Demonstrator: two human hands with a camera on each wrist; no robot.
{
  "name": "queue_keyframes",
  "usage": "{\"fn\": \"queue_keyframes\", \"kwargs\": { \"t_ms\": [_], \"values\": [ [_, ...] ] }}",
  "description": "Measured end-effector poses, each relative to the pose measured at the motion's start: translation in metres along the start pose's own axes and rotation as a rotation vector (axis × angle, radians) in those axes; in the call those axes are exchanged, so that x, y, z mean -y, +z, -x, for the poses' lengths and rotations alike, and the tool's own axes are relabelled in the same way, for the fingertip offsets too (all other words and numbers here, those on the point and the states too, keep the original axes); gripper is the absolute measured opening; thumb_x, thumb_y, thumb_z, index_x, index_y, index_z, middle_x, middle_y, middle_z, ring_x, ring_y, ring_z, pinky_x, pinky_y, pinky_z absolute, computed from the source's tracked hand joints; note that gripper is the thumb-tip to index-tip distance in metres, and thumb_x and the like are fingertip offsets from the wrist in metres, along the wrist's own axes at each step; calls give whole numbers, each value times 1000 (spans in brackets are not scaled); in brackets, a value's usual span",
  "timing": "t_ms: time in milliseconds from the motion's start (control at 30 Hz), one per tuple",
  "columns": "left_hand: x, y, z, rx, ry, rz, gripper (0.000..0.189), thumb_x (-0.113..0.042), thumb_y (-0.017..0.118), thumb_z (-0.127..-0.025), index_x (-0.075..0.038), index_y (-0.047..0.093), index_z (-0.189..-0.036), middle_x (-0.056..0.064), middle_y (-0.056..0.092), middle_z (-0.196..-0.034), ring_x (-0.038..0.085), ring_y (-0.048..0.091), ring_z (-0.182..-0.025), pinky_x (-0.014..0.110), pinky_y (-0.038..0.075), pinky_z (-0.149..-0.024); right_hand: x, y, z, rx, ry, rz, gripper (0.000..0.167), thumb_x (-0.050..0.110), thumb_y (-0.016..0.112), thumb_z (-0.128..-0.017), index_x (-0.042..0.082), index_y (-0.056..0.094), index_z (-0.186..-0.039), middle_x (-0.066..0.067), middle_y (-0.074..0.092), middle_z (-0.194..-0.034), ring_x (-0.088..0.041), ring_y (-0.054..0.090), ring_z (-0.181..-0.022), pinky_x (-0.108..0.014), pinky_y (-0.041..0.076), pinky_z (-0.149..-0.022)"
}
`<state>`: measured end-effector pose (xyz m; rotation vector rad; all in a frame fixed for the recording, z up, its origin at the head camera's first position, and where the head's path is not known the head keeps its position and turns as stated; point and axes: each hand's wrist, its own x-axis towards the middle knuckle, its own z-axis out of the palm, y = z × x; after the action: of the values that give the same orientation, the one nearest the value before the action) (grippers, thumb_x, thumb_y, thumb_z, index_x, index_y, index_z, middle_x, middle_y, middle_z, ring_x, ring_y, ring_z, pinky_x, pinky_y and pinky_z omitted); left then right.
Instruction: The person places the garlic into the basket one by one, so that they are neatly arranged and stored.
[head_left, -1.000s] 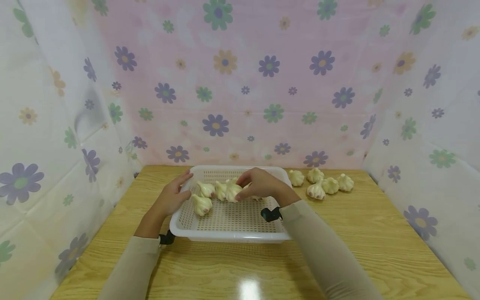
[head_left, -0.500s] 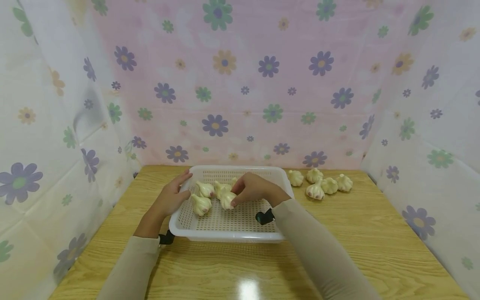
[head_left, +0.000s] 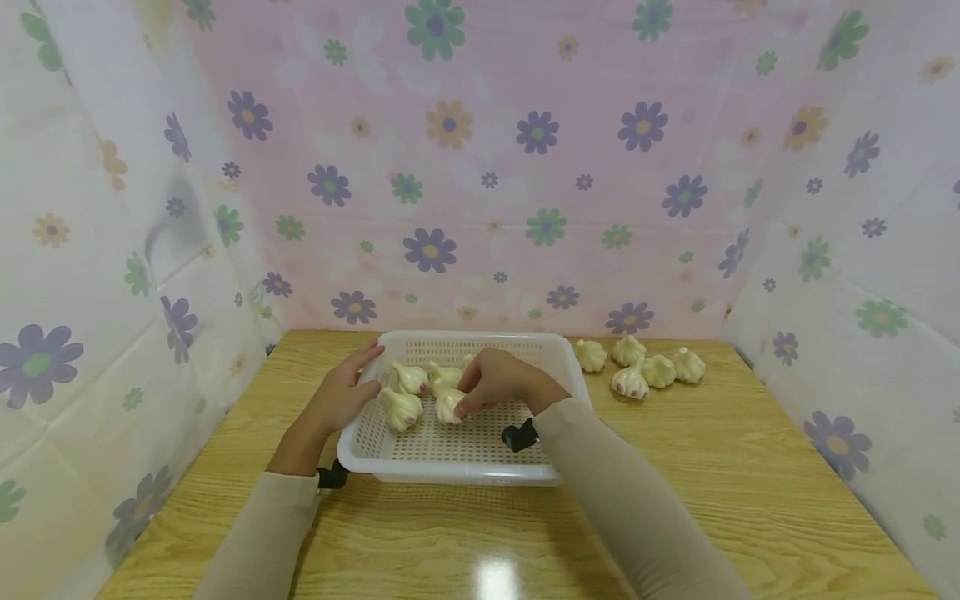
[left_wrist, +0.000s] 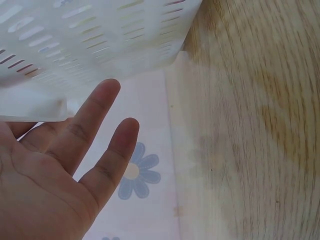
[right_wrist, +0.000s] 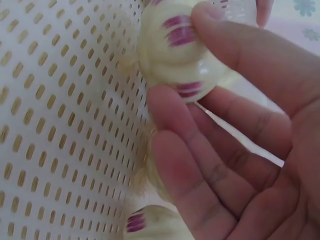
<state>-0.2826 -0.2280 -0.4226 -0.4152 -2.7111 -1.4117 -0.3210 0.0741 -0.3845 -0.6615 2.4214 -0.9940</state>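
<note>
A white perforated plastic basket (head_left: 472, 475) sits on the wooden table with several garlic bulbs inside. At its left rim, my left hand (head_left: 343, 402) holds on with the thumb over the edge; in the left wrist view two of its fingers (left_wrist: 102, 107) extend loosely along the outer wall. My right hand (head_left: 501, 379) reaches into the basket and pinches a garlic bulb (head_left: 447, 407) between thumb and fingers, low over the perforated floor. The right wrist view shows that purple-streaked bulb close up. Left of it lie two more garlic bulbs (head_left: 402, 409); another bulb (head_left: 444, 377) is just behind, partly covered.
Several garlic bulbs (head_left: 632, 380) lie grouped on the table (head_left: 735, 467) right of the basket. Floral cloth walls (head_left: 495, 167) enclose the table at the back and both sides. A dark wrist camera (head_left: 520, 435) on the right wrist hangs over the basket.
My right hand has moved the pinched garlic bulb slightly left and toward the basket's front, lowering it near the floor. The left hand stays at the rim.
</note>
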Motion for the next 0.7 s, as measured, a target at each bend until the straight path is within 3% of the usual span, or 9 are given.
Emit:
{"fn": "queue_keyframes", "kwargs": {
  "t_ms": [267, 700],
  "values": [
    [-2, -1, 1, 4, 4, 0, 68, -12, 54, -97, -7, 35, -162, 1, 16, -174, 46, 36, -149, 56, 51, -107, 4, 6, -5, -6, 38, 15, 31, 23, 93, -75, 12, 81, -101, 0, 78, -83, -21, 76, -80, -39, 63, -78],
    [-2, -1, 1, 1, -3, -1, 68, -12, 54, -97, -8, 34, -162, 0, 16, -174, 46, 34, -151, 56, 49, -108, 10, 10, -8, -13, 44, 49, 35, 23, 91, -77, 7, 78, -105, -2, 78, -79, -25, 76, -79, -40, 63, -76]
  ]
}}
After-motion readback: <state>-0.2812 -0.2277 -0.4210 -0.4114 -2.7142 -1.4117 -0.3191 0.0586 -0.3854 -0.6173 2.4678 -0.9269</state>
